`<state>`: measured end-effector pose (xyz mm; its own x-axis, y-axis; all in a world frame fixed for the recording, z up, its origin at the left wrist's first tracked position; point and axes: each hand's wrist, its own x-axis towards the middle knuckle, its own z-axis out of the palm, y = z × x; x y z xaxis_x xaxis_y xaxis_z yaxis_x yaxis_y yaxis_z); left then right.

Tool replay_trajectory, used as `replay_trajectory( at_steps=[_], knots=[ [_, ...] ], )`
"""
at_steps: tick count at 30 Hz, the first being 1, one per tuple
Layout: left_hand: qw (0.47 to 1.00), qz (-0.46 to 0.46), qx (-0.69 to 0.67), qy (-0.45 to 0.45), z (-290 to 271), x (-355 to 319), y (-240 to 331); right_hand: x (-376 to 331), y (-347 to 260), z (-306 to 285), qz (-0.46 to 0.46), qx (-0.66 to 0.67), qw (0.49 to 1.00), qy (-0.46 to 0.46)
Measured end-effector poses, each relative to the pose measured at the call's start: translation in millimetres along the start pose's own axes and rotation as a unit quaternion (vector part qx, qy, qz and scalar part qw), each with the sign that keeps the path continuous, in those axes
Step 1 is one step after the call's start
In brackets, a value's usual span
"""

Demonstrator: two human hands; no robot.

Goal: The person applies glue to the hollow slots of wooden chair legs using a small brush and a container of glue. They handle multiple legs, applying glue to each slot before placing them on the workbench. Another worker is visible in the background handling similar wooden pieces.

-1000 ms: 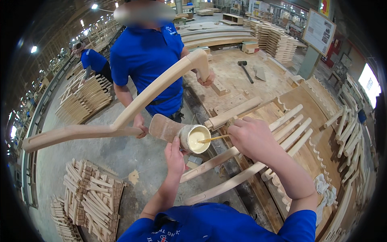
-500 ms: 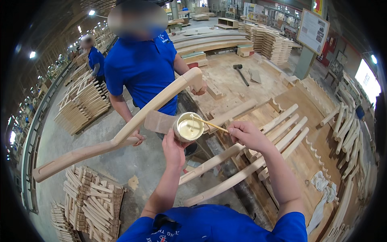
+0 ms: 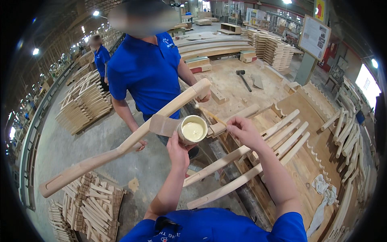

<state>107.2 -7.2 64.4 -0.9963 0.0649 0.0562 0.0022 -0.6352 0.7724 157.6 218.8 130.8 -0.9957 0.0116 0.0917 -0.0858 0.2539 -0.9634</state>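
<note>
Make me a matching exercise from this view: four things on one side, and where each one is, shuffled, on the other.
Things:
1. Cup of pale yellow liquid
2. Thin yellowish stick
3. Black-headed mallet
4. Framed notice board

Places:
A. Lying on the wooden worktop
B. Up on the greenish post
C. In the wearer's left hand
D. Between the fingers of the wearer's right hand

Right pairs: 1-C, 2-D, 3-A, 4-B

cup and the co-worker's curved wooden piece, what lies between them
In the head view, a flat brown piece shows between the cup and the curved wooden piece.
</note>
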Motion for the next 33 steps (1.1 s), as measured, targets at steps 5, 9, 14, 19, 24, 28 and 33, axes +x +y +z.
replay_trajectory(
  at_steps=[5, 9, 14, 19, 24, 28, 33],
  knots=[
    [1.0, -0.005, -0.006, 0.015, -17, -7, 3, 34, 3, 11, -0.092, -0.081, 0.984, 0.126],
    [1.0, -0.002, -0.012, 0.014, -29, -16, 8, 45, -11, 20, -0.124, -0.169, 0.965, 0.156],
    [1.0, -0.008, -0.016, 0.019, -43, -23, 11, 44, -29, 21, -0.131, -0.217, 0.952, 0.173],
    [1.0, -0.009, -0.019, 0.016, -44, -26, 12, 39, -27, 23, -0.111, -0.239, 0.949, 0.175],
    [1.0, -0.014, -0.012, 0.001, -42, -27, 11, 42, -23, 22, -0.133, -0.225, 0.945, 0.197],
    [1.0, -0.02, -0.003, -0.008, -45, -27, 6, 49, -27, 23, -0.134, -0.23, 0.943, 0.202],
    [1.0, -0.025, -0.006, -0.01, -49, -28, 3, 53, -30, 26, -0.133, -0.24, 0.939, 0.206]
  ],
)
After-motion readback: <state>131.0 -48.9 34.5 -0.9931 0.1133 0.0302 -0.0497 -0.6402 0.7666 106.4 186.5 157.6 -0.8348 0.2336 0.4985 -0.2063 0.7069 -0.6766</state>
